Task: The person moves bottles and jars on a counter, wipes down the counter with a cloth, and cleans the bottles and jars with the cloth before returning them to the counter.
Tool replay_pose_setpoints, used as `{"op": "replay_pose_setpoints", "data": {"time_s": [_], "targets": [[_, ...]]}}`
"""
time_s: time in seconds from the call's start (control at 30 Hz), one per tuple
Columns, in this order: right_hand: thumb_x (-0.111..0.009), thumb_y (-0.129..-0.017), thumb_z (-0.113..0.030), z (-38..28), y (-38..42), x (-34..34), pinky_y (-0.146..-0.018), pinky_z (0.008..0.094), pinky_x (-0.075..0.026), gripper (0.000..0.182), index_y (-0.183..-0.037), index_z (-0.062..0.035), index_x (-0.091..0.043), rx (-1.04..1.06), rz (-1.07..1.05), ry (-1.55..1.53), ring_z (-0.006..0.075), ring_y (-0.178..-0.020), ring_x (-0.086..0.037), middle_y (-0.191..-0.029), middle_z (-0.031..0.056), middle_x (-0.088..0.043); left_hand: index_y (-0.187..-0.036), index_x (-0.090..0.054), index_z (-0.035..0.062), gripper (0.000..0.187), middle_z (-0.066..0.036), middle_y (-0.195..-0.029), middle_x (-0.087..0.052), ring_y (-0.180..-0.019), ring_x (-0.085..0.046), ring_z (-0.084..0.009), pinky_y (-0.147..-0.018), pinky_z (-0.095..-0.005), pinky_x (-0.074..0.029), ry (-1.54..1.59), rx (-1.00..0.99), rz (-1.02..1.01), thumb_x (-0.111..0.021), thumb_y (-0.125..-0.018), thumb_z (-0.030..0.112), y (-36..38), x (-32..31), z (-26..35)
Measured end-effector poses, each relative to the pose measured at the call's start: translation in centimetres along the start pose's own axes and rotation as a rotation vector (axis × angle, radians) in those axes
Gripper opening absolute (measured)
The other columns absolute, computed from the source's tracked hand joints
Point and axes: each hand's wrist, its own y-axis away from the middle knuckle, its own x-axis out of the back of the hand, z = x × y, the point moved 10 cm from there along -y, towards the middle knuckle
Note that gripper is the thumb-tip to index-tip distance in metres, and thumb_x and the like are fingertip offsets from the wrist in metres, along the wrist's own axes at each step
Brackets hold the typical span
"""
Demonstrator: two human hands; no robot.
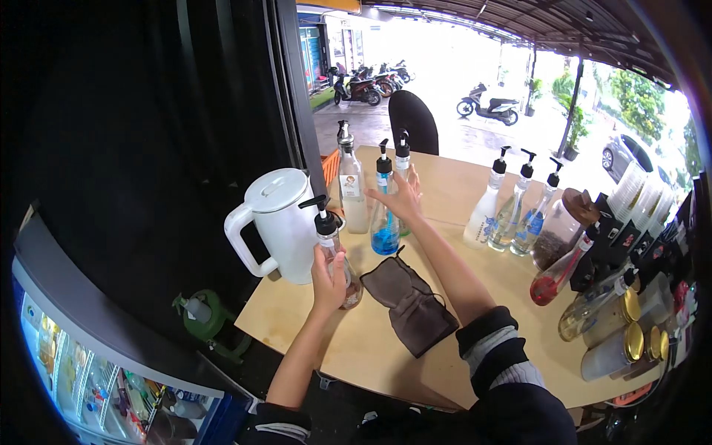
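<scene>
My left hand (329,280) is wrapped round a clear pump bottle (348,293) with a black pump top, near the table's left edge. My right hand (402,199) has its thumb and fingers spread, beside a pump bottle of blue liquid (385,239). Its thumb overlaps that bottle's upper part. Just behind the fingers stands another black-topped pump bottle (403,152), its lower body mostly hidden by the hand. A labelled glass bottle (352,196) of pale liquid is left of the blue one. A dark cloth pouch (412,304) lies in front of them.
A white lidded pitcher (279,222) stands at the table's (356,348) left edge. Three pump bottles (509,211) line the right, beside a wooden-lidded jar (556,233), a red-liquid bottle (552,282) and gold-lidded jars (615,352). A dark chair back (413,122) rises behind.
</scene>
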Motion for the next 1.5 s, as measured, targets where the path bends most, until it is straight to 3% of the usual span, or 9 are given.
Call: {"op": "replay_pose_setpoints", "data": {"time_s": [0.17,0.23,0.53,0.77,0.97,1.2,1.4,1.47,1.5], "targets": [[-0.076,-0.061,-0.053,0.7,-1.1,-0.9,-0.105,0.0615,-0.018,0.082,-0.122,-0.0032,-0.054,-0.031,0.066,-0.03,0.0423,-0.133,-0.023,-0.139,0.0271,-0.026,-0.107,-0.045,-0.0017,0.029,-0.011,-0.092,-0.059,-0.085,-0.057,-0.0202,-0.08,-0.0334,-0.045,-0.024,0.016,-0.005,-0.048,-0.095,0.025,0.0,-0.1,-0.2],[-0.073,-0.067,-0.039,0.4,-0.9,0.0,-0.095,0.0498,-0.035,0.053,-0.1,0.0,-0.061,-0.001,0.243,-0.015,0.0368,-0.114,-0.043,-0.12,0.0212,-0.04,-0.107,-0.045,-0.0016,0.029,-0.012,-0.092,-0.059,-0.085,-0.057,-0.0202,-0.08,-0.0332,-0.044,-0.025,0.015,0.005,-0.048,-0.095,0.025,0.0,-0.1,0.0],[-0.07,-0.068,-0.025,-1.4,0.5,0.3,-0.086,0.0459,-0.041,0.029,-0.075,0.0025,-0.063,0.125,0.38,-0.126,0.0378,-0.099,-0.048,-0.104,0.0205,-0.047,-0.112,-0.045,-0.0012,0.031,-0.013,-0.094,-0.061,-0.088,-0.059,-0.0218,-0.08,-0.0336,-0.045,-0.053,0.021,0.015,-0.049,-0.094,0.025,0.1,0.0,-0.3],[-0.071,-0.067,-0.012,-2.2,1.5,3.3,-0.079,0.039,-0.045,0.024,-0.08,0.0038,-0.058,0.188,0.397,-0.194,0.0301,-0.09,-0.055,-0.102,0.0173,-0.049,-0.107,-0.046,-0.0003,0.029,-0.013,-0.088,-0.06,-0.083,-0.058,-0.022,-0.076,-0.0337,-0.045,-0.04,0.02,0.042,-0.05,-0.094,0.026,0.1,0.1,-0.1],[-0.07,-0.071,-0.009,-4.5,4.2,9.9,-0.068,0.0306,-0.049,0.055,-0.114,0.0024,-0.038,0.164,0.181,-0.494,0.0149,-0.076,-0.061,-0.084,0.0097,-0.061,-0.098,-0.048,0.0013,0.023,-0.011,-0.082,-0.058,-0.076,-0.055,-0.0184,-0.07,-0.0324,-0.044,-0.068,0.014,0.025,-0.05,-0.094,0.023,-0.2,0.6,-1.1],[-0.073,-0.071,-0.011,-2.4,13.4,21.5,-0.074,0.0273,-0.046,0.036,-0.1,-0.0005,-0.053,0.062,0.188,-0.527,0.0108,-0.074,-0.059,-0.075,0.0028,-0.061,-0.106,-0.048,0.0,0.021,-0.007,-0.091,-0.058,-0.084,-0.054,-0.0135,-0.077,-0.0273,-0.043,0.093,-0.163,-0.01,-0.05,-0.095,0.018,-0.6,-2.8,8.4],[-0.07,-0.073,-0.007,1.2,20.8,29.7,-0.08,0.0295,-0.042,0.028,-0.096,-0.0012,-0.056,0.068,0.177,-0.486,0.0097,-0.079,-0.054,-0.076,0.001,-0.057,-0.108,-0.048,0.0004,0.022,-0.005,-0.096,-0.057,-0.091,-0.053,-0.0108,-0.082,-0.0261,-0.041,0.334,-0.09,-0.307,-0.05,-0.096,0.018,1.4,-13.9,14.0],[-0.072,-0.071,-0.005,2.5,22.9,32.1,-0.071,0.0261,-0.047,0.042,-0.107,0.0001,-0.052,0.027,0.186,-0.296,0.0096,-0.072,-0.057,-0.078,0.0013,-0.06,-0.107,-0.048,0.0006,0.021,-0.005,-0.096,-0.058,-0.089,-0.053,-0.0109,-0.081,-0.0261,-0.042,0.444,-0.075,-0.336,-0.051,-0.096,0.018,2.8,-17.7,14.2],[-0.069,-0.073,-0.005,1.8,24.2,33.2,-0.07,0.0255,-0.042,0.031,-0.101,-0.0017,-0.055,0.038,0.209,-0.396,0.007,-0.071,-0.051,-0.074,-0.0006,-0.054,-0.106,-0.049,0.0008,0.021,-0.005,-0.095,-0.058,-0.088,-0.053,-0.011,-0.08,-0.026,-0.042,0.539,-0.061,-0.348,-0.051,-0.096,0.019,3.5,-19.5,14.2]]}}
